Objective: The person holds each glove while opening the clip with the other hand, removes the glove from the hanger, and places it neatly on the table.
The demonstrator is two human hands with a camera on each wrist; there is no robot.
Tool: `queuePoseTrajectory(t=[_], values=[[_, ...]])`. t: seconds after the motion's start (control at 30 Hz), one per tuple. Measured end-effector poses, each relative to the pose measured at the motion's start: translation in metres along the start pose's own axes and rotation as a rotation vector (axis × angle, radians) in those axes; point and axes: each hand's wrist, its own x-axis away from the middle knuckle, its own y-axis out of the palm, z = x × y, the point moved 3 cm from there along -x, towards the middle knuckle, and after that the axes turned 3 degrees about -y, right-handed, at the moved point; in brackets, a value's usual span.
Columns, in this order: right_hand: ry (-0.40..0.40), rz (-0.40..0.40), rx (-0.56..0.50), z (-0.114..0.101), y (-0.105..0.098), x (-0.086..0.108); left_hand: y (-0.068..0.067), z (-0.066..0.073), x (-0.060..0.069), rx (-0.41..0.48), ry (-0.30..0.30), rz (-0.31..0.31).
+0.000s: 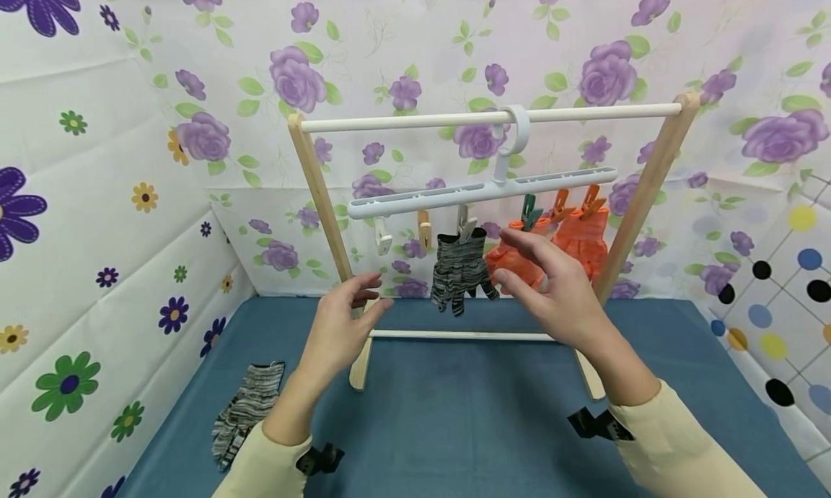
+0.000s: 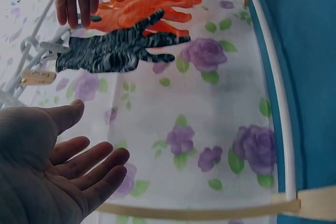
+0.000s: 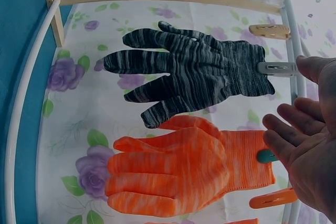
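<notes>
A grey-black striped glove (image 1: 459, 271) hangs by a white clip (image 1: 465, 224) from the light grey hanger (image 1: 487, 191). To its right two orange gloves (image 1: 582, 239) hang from green and orange clips. The right hand (image 1: 558, 289), fingers apart and holding nothing, is just right of the striped glove; in the right wrist view that hand (image 3: 310, 135) is near the clip end. Left of the glove, the left hand (image 1: 340, 325) is raised with relaxed fingers, empty; the left wrist view shows its palm (image 2: 63, 166). A second striped glove (image 1: 249, 408) lies on the blue cloth at left.
The hanger hooks over the white top bar (image 1: 402, 123) of a wooden-legged rack (image 1: 321, 195). A white clip (image 1: 383, 237) and a tan clip (image 1: 425, 231) hang on the hanger's left half. Floral cloth (image 1: 402, 43) stands behind, above the blue surface (image 1: 454, 426).
</notes>
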Motion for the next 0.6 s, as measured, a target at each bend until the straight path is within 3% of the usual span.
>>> queuePoseTrajectory(t=[0.23,0.6], values=[[0.003,-0.005,-0.032,0.000,0.003,-0.006,0.015,0.016,-0.010,0.075,0.030,-0.019],[0.002,-0.009,-0.061,0.001,0.006,-0.014,0.040,0.036,-0.031,0.253,0.019,-0.079]])
